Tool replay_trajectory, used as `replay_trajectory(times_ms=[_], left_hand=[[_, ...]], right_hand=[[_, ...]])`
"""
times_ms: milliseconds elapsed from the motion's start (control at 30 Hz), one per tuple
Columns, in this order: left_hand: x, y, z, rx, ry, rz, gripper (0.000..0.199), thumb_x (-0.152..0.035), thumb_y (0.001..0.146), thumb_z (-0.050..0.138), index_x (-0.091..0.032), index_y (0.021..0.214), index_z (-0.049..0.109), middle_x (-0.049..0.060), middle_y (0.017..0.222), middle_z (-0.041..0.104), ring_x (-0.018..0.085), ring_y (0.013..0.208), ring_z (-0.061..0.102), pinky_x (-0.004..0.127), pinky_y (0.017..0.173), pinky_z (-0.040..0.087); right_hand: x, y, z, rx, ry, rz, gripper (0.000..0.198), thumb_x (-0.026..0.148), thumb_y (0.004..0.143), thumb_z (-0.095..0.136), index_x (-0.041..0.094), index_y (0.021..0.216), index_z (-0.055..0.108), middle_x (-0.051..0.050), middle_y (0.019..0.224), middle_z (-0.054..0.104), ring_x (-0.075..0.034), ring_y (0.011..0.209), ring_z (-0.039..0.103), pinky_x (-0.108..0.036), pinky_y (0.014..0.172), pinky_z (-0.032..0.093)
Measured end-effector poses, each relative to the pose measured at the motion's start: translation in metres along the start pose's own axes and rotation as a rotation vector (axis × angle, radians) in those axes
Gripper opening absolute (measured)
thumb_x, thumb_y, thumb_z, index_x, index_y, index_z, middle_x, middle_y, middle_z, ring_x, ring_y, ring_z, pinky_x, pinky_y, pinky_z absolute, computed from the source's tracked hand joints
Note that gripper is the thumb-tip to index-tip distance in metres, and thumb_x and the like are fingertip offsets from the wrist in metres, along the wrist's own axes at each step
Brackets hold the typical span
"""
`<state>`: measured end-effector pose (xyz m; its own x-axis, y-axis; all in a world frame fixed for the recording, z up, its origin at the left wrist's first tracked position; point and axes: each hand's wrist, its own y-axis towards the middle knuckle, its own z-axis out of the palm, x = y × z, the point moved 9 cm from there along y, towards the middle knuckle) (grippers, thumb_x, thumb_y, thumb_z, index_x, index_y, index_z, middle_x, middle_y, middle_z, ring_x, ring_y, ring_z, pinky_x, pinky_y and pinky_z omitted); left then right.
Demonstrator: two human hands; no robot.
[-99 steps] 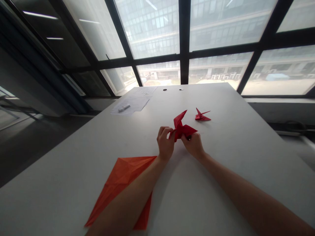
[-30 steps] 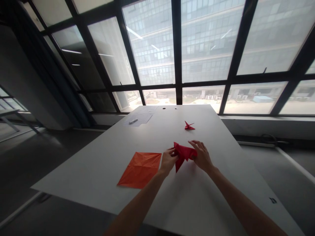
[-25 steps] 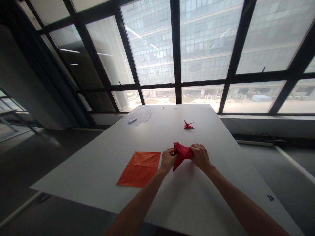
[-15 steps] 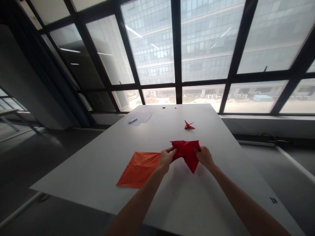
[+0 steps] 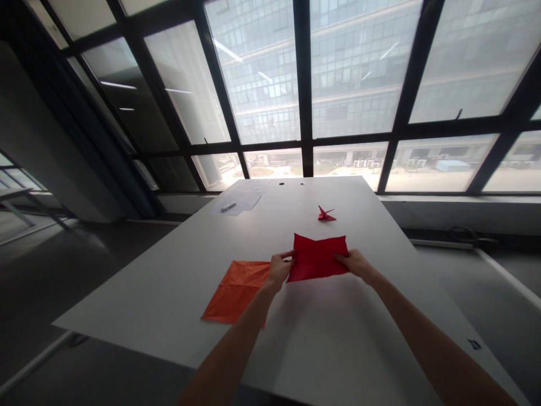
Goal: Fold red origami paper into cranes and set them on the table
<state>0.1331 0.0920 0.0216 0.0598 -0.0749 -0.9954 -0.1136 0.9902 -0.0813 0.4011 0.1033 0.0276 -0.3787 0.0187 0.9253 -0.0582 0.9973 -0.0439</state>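
Observation:
A red sheet of paper [image 5: 318, 259] is spread between my two hands, just above the table, with a dip in its top edge. My left hand [image 5: 279, 269] pinches its left edge. On the opposite side my right hand [image 5: 358, 263] grips it, thumb lying on the face of the paper. An orange sheet of paper [image 5: 236, 290] with crease lines lies flat on the left, partly covered by my left hand and forearm. Beyond the red paper stands a small folded red paper crane [image 5: 326, 213].
The white table [image 5: 169, 293] reaches toward tall windows. White papers [image 5: 249, 201] with a white marker [image 5: 228, 207] on them lie at its far left. A small dark mark [image 5: 474, 344] is near the right edge. A dark curtain [image 5: 97, 129] hangs at the left.
The red paper has gone from a bunched shape with a point hanging down to a wider, flatter, roughly rectangular one. My hands have moved slightly apart, both still holding it.

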Motion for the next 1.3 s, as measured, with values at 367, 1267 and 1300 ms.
replay_trajectory(times_ms=[367,1267,1300], left_hand=[[-0.012,-0.012,0.021,0.285,0.012,0.079,0.069,-0.026,0.061,0.09,-0.018,0.125,0.065,0.012,0.138,0.057,0.029,0.123,0.057,0.037,0.103,0.05],[0.016,-0.002,0.072,0.339,1.337,0.399,0.079,-0.071,0.091,0.028,-0.024,0.155,0.024,0.011,0.162,0.018,0.032,0.149,0.014,0.053,0.12,0.011],[0.014,0.001,0.071,0.301,1.372,0.4,0.08,-0.071,0.092,0.025,-0.022,0.155,0.023,0.012,0.161,0.018,0.032,0.149,0.014,0.054,0.12,0.009]], right_hand=[[-0.017,0.009,0.005,-0.007,0.162,0.061,0.048,0.06,0.075,0.066,0.012,0.07,0.068,-0.01,0.065,0.069,-0.02,0.057,0.062,-0.025,0.044,0.044],[-0.014,0.017,0.014,-0.102,-0.468,-0.029,0.033,0.037,0.089,0.056,0.016,0.072,0.074,-0.011,0.072,0.072,-0.018,0.064,0.063,-0.024,0.057,0.036],[-0.013,0.017,0.013,-0.101,-0.473,-0.027,0.033,0.037,0.089,0.057,0.016,0.071,0.074,-0.011,0.071,0.072,-0.018,0.065,0.064,-0.024,0.057,0.036]])
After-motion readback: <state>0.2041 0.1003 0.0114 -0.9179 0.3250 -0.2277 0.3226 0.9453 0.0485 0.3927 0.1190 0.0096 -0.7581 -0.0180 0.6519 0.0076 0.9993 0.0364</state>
